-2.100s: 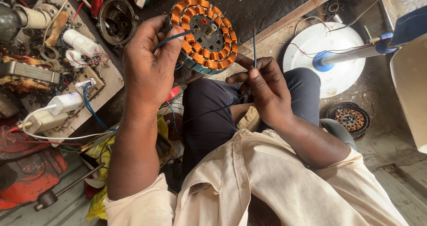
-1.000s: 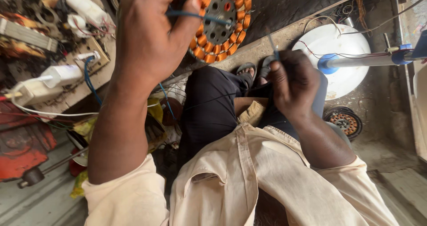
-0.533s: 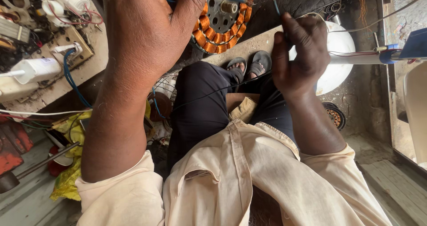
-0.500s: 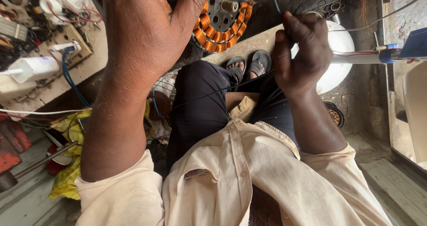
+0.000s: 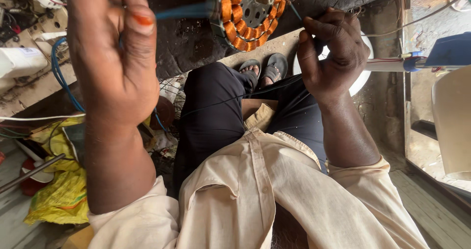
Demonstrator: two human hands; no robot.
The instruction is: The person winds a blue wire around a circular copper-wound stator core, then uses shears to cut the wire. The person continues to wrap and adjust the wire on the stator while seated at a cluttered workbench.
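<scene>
free: gap between hands over lap | blocked: stator ahead, cluttered board left, white fan right

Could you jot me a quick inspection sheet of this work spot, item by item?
Surface: dark gritty floor, a wooden board across it.
Job's things: round motor core ringed with orange copper coils, held up; thin blue wire runs to it.
Clutter: yellow bag, white parts, metal rod.
Grippers: left hand raised near the blue wire; right hand pinches something thin at the core's edge.
Cables: blue cable looping at left.
Surroundings: white disc, sandals.
</scene>
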